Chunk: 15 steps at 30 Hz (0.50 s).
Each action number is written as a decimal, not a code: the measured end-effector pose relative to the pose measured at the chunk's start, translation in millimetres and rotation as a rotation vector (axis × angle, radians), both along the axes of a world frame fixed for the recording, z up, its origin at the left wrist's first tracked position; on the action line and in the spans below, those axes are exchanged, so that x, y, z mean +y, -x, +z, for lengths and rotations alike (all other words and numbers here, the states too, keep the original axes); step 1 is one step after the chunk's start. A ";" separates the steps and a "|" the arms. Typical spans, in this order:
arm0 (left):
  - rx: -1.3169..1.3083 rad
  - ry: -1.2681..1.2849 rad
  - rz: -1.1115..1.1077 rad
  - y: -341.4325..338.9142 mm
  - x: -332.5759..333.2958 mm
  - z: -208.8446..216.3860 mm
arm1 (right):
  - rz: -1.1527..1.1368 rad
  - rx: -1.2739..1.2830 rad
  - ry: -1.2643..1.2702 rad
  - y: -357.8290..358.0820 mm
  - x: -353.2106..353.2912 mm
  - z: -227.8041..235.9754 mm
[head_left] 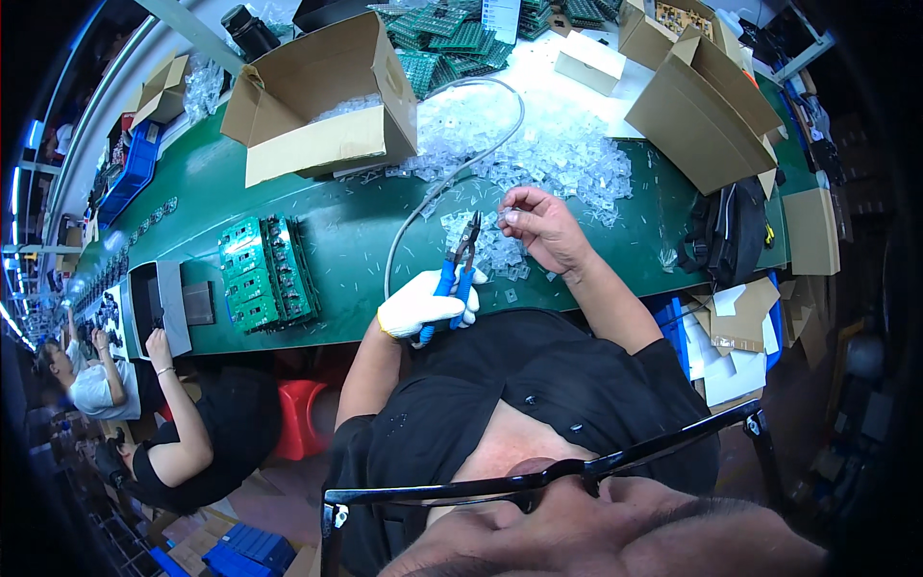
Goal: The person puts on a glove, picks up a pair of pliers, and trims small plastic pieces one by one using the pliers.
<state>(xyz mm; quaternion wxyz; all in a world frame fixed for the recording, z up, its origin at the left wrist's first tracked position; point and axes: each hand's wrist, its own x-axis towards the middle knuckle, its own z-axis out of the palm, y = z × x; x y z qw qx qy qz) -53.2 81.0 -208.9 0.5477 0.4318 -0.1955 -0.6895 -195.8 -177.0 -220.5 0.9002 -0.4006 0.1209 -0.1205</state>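
My left hand [420,306], in a white glove, is closed around the blue handles of a pair of pliers [468,252], whose dark jaws point away from me. To its right, my bare right hand [546,233] pinches a small clear plastic piece [506,215] between thumb and fingertips, beside the jaws but apart from them. Below both lies a small pile of clear plastic pieces [502,256] on the green table [351,245]. A much larger heap of such pieces [567,163] spreads behind my right hand.
An open cardboard box [322,144] stands far left; another box [707,115] tilts at the right. Stacked green circuit boards [264,274] lie left, more boards [452,38] at the back. A grey cable [413,216] curves across. A black bag [726,231] sits right; co-workers [183,438] sit left.
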 end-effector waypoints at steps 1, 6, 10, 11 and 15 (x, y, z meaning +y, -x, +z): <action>-0.001 -0.001 0.002 0.1 0.1 0.7 | 0.001 0.017 -0.046 -0.5 1.9 3.9; -0.015 0.014 -0.009 0.6 1.4 -1.7 | 0.030 0.036 -0.095 -2.6 3.9 2.9; -0.024 0.017 -0.011 1.2 0.9 -2.4 | -0.030 0.026 -0.029 -4.5 9.9 5.7; -0.022 0.019 -0.014 1.4 1.0 -2.5 | -0.067 0.041 0.002 -5.0 11.5 5.6; -0.030 0.029 -0.034 1.2 1.5 -2.7 | -0.114 0.041 0.042 -5.7 14.3 7.5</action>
